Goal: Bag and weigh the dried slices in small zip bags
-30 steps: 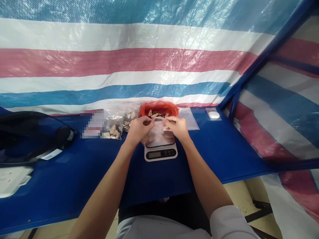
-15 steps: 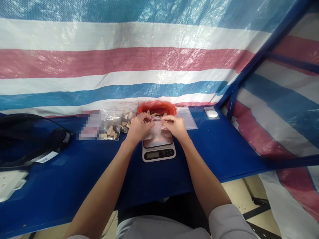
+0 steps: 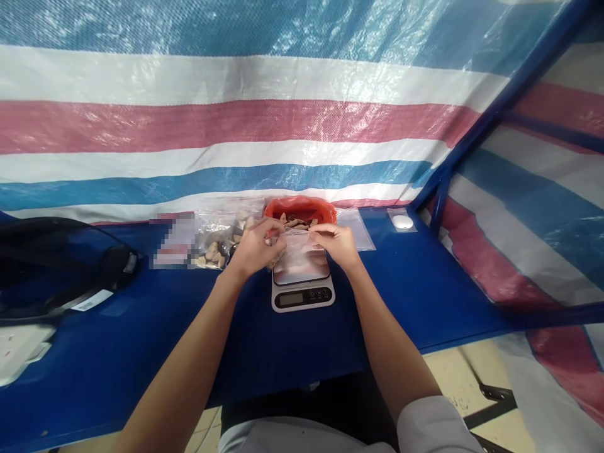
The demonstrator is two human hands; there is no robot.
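A clear plastic bag (image 3: 298,242) is stretched between my two hands, above a kitchen scale (image 3: 278,303) with a shiny top plate. My left hand (image 3: 257,248) pinches the bag's left side with curled fingers. At its right upper edge, my right hand (image 3: 337,244) grips it between thumb and fingers. Just behind the hands sits an orange-red, bag-like container (image 3: 302,204) with brown dried pieces (image 3: 298,223) inside. Clear bags of pale and dark chunks (image 3: 212,255) lie to the left of my left hand, which partly covers them.
Flat clear bags (image 3: 361,233) lie right of the container. Farther right is a white rounded object (image 3: 402,221) on a small clear bag. A black headset-like thing (image 3: 108,270) and a white power strip (image 3: 21,352) occupy the blue table's left. Striped sheeting (image 3: 236,119) hangs behind.
My hands have moved apart, my left hand going left and a little down. The bag between them is now spread wider. The whole view has shifted slightly.
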